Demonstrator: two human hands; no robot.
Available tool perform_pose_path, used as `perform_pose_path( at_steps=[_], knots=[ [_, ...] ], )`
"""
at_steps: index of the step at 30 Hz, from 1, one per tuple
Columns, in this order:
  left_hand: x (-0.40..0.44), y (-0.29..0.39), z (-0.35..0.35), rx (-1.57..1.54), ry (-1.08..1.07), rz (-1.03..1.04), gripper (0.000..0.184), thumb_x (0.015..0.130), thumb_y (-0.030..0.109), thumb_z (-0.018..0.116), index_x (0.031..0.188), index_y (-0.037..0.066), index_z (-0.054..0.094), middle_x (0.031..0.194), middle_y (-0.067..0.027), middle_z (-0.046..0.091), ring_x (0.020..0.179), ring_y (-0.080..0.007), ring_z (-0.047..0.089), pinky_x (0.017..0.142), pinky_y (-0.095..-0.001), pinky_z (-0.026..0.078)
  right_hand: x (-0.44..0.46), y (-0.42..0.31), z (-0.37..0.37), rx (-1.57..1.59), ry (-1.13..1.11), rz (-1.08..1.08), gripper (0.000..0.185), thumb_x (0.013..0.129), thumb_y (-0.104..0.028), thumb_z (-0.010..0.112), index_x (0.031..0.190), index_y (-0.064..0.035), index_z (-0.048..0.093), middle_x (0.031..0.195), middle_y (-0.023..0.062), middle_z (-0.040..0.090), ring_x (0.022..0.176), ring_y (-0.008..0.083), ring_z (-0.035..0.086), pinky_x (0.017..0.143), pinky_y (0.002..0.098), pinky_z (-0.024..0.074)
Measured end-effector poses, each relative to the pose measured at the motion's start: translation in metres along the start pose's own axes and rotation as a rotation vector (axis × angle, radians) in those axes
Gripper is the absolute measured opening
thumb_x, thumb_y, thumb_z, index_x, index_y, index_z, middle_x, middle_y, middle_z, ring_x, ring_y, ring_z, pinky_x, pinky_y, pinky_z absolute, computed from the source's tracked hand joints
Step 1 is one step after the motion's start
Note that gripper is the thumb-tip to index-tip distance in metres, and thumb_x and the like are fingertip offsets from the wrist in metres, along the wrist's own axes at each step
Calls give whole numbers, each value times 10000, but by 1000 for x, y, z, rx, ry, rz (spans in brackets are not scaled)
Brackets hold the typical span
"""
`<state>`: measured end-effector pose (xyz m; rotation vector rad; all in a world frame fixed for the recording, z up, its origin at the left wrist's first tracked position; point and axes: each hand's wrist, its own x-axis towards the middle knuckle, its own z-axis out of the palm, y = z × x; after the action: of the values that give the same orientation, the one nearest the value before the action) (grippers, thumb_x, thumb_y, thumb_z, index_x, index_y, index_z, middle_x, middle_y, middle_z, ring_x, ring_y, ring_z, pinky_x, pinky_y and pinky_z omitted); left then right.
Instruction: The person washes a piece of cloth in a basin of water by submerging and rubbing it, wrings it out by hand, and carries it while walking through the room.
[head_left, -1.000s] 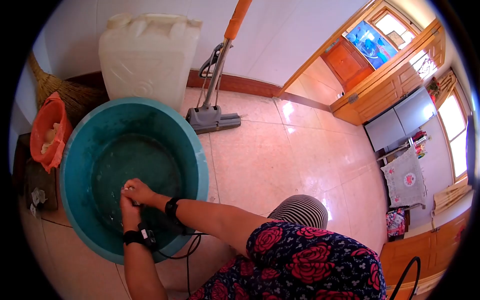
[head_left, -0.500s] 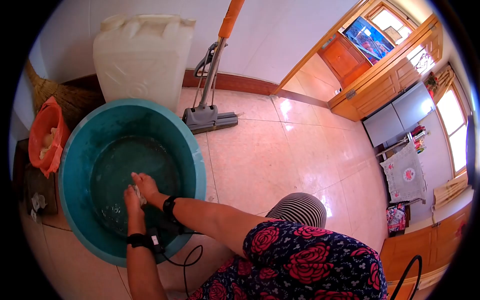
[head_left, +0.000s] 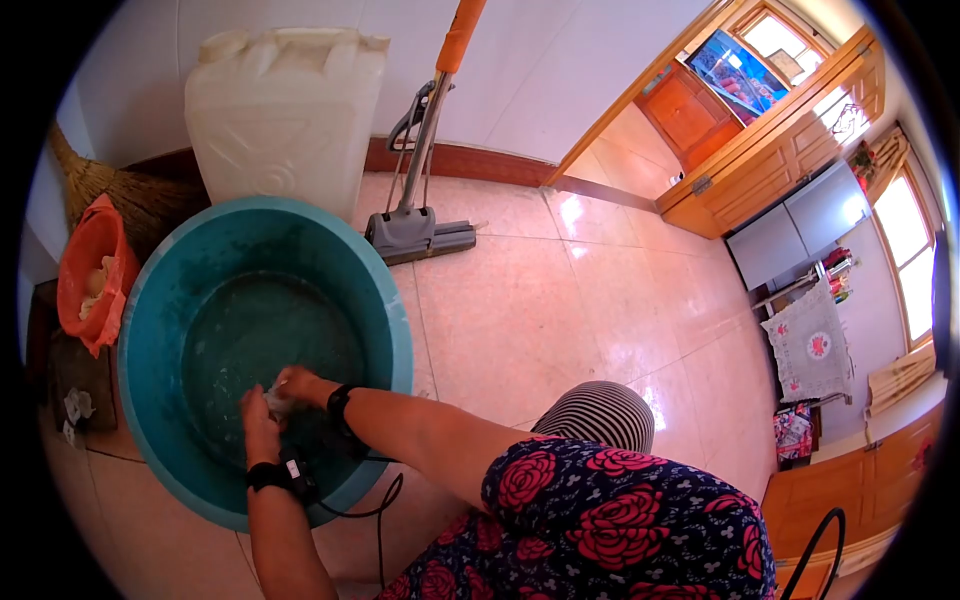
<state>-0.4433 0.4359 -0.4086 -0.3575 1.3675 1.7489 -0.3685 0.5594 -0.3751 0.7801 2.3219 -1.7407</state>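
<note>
Both hands down in the teal tub (head_left: 158, 335), close together – left hand (head_left: 259, 418) and right hand (head_left: 300, 386) narrowed around a small pale item (head_left: 279, 404) between them. Blurred, can't say what it is. White jerrycan (head_left: 285, 110) stands just behind tub – mop (head_left: 418, 232) beside it.

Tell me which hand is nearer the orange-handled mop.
Right. The mop stands outside the tub; the right hand is inside the tub, on the mop's side of the left hand, which is inside too, farther away.
</note>
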Motion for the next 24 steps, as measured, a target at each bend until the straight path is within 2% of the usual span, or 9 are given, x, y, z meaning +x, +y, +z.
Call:
perform_pose_path(
  at_steps=[2,4,7,10,13,17,20,23,24],
  knots=[
    [-1,-3,-8,-99,-128,37,271,831,229,431,1017,46,505,882,-69,546,728,-199,543,663,-291,447,0,-2,9,391,-259,-69,229,763,-216,602,935,-67,577,996,134,551,911,290,532,751,372,447],
    [-10,3,0,-185,-179,74,295,868,288,390,985,52,523,876,-66,556,736,-199,555,663,-299,459,-19,-47,2,669,-324,-48,258,787,-266,601,951,-71,564,1030,113,517,991,201,490,805,329,422],
    [-56,28,32,-311,-58,11,341,895,361,388,943,73,563,904,-52,577,831,-196,575,698,-312,484,-30,-59,0,-36,48,-319,310,818,-327,566,964,-54,554,1036,80,511,1025,143,450,811,309,408],
    [-46,28,43,-266,70,46,301,881,336,447,960,71,567,900,-43,581,825,-182,573,694,-312,481,-34,-62,6,521,154,-217,232,833,-276,555,873,-49,534,801,41,567,790,157,557,645,297,446],
    [-61,36,66,-242,46,86,276,859,304,512,973,59,565,900,-39,578,820,-173,571,691,-308,478,-12,-38,9,580,23,-331,200,862,-233,490,858,-35,523,843,109,580,780,240,580,647,338,456],
    [-58,36,69,-152,-76,184,222,844,252,545,941,54,571,882,-44,567,810,-157,555,697,-290,463,-17,-46,1,141,291,-366,205,884,-206,431,858,-26,524,851,187,575,790,358,560,648,397,446],
    [-58,40,67,96,51,218,274,838,218,501,1006,3,525,920,-82,557,830,-191,545,749,-299,448,-20,-54,-5,45,358,-209,223,883,-224,436,870,-21,527,821,196,582,786,384,553,652,412,436],
    [-11,14,40,193,289,599,270,804,130,511,1033,-10,475,976,-105,525,879,-208,515,802,-307,420,-9,-41,-10,52,530,-16,228,869,-247,461,902,-33,531,819,182,587,795,375,554,681,406,441],
    [-6,16,29,226,364,604,280,796,108,505,1046,-9,464,991,-111,514,894,-214,508,810,-308,415,-7,-41,-17,92,572,9,211,862,-235,474,902,-36,530,854,193,581,823,387,548,691,416,444]
  ],
)
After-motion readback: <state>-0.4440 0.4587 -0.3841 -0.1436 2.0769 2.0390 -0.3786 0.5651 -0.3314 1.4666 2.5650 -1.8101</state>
